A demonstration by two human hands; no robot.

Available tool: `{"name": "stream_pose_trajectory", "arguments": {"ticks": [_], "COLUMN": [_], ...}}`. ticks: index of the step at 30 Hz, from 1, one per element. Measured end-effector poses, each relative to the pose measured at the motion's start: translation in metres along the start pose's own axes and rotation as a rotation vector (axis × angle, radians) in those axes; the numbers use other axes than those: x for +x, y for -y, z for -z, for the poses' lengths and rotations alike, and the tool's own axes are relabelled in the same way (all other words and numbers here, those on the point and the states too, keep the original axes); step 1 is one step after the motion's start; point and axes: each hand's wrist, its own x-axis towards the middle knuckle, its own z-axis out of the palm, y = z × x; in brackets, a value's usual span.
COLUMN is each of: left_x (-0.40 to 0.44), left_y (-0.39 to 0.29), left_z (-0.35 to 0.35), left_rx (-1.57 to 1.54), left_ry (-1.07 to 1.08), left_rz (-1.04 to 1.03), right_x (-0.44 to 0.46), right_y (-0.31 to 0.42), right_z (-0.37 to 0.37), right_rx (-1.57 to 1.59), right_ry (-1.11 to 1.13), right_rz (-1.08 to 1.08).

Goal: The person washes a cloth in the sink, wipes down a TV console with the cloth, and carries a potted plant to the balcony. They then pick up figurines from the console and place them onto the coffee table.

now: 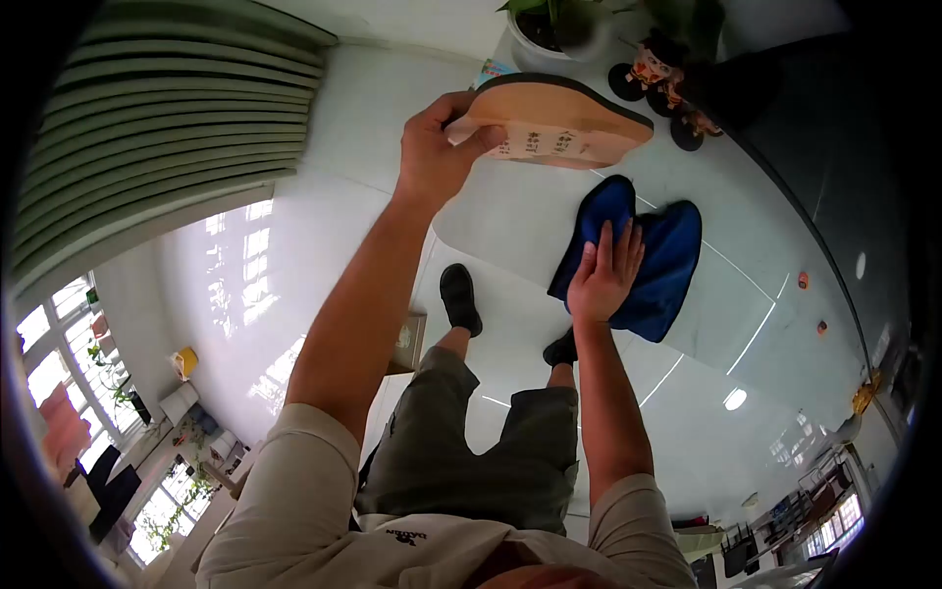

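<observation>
My left hand [439,152] grips the left end of a tan wooden plaque [589,137] with a dark edge and lines of written characters, thumb on its face and fingers behind. The plaque is tilted and looks raised above the glossy pale surface [530,211]. A dark blue cloth [672,260] with black edging lies spread on that surface. Flat on the cloth's left part rests my right hand [603,275], its fingers stretched out and the thumb a little apart.
Beyond the plaque stands a white flowerpot [545,44] with a green plant. Several small figurines [653,74] on dark round bases are to its right, beside a large black screen-like panel [824,137]. A green pleated curtain [177,118] hangs at the left.
</observation>
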Motion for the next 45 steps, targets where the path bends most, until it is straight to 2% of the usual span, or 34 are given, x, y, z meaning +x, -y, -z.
{"name": "stream_pose_trajectory", "arguments": {"ticks": [2,5,6,7,8,9,11,12,14,18,20,23,24,27,28,29,32,34,36,40,41,45], "left_x": [0.0,-0.004,-0.016,-0.031,-0.033,-0.043,-0.064,-0.073,-0.089,-0.11,-0.116,-0.122,-0.124,-0.136,-0.139,-0.143,-0.154,-0.159,-0.161,-0.159,-0.159,-0.156], "left_y": [-0.024,0.023,0.005,-0.006,0.018,0.012,0.017,0.002,0.002,0.011,0.025,0.029,0.028,0.04,0.045,0.048,0.059,0.049,0.04,0.03,0.031,0.036], "left_z": [0.004,0.032,0.04,0.057,0.086,0.102,0.144,0.14,0.155,0.153,0.151,0.143,0.138,0.141,0.145,0.15,0.17,0.174,0.179,0.173,0.172,0.161], "left_rx": [0.143,-0.098,-0.254,-0.141,-0.275,-0.477,-0.513,-0.511,-0.498,-0.472,-0.5,-0.577,-0.595,-0.623,-0.62,-0.583,-0.565,-0.521,-0.517,-0.526,-0.525,-0.522], "left_ry": [-0.04,-0.136,-0.205,-0.327,-0.311,-0.237,-0.11,-0.271,-0.23,-0.274,-0.272,-0.247,-0.259,-0.277,-0.271,-0.274,-0.16,-0.244,-0.241,-0.181,-0.166,-0.167], "left_rz": [0.143,-0.169,-0.193,-0.037,-0.159,-0.345,-0.377,-0.313,-0.323,-0.273,-0.247,-0.195,-0.19,-0.159,-0.149,-0.145,-0.196,-0.148,-0.144,-0.165,-0.166,-0.14], "right_x": [-0.002,0.001,0.004,0.008,0.014,0.02,0.032,0.038,0.05,0.06,0.055,0.024,0.016,0.006,0.013,0.01,0.01,0.008,0.009,0.033,0.036,0.036], "right_y": [0.014,0.043,0.057,0.07,0.082,0.096,0.116,0.119,0.109,0.04,-0.017,-0.123,-0.138,-0.126,-0.091,-0.06,0.061,0.123,0.16,0.171,0.167,0.131], "right_z": [-0.003,-0.001,-0.001,-0.005,-0.011,-0.017,-0.026,-0.027,-0.025,-0.005,0.008,0.034,0.04,0.027,0.028,0.019,-0.006,-0.023,-0.045,-0.053,-0.052,-0.038], "right_rx": [-0.014,0.008,0.043,0.086,0.13,0.166,0.213,0.223,0.168,-0.084,-0.351,-0.405,-0.412,-0.485,-0.462,-0.45,-0.193,0.158,0.286,0.233,0.242,0.278], "right_ry": [0.002,0.183,0.232,0.268,0.303,0.326,0.343,0.337,0.352,0.206,0.201,0.092,0.082,0.058,0.112,0.13,0.268,0.288,0.295,0.393,0.355,0.331], "right_rz": [-0.002,0.062,0.091,0.14,0.191,0.231,0.261,0.251,0.241,-0.017,-0.175,-0.446,-0.561,-0.599,-0.544,-0.343,-0.059,0.109,0.269,0.4,0.405,0.174]}}
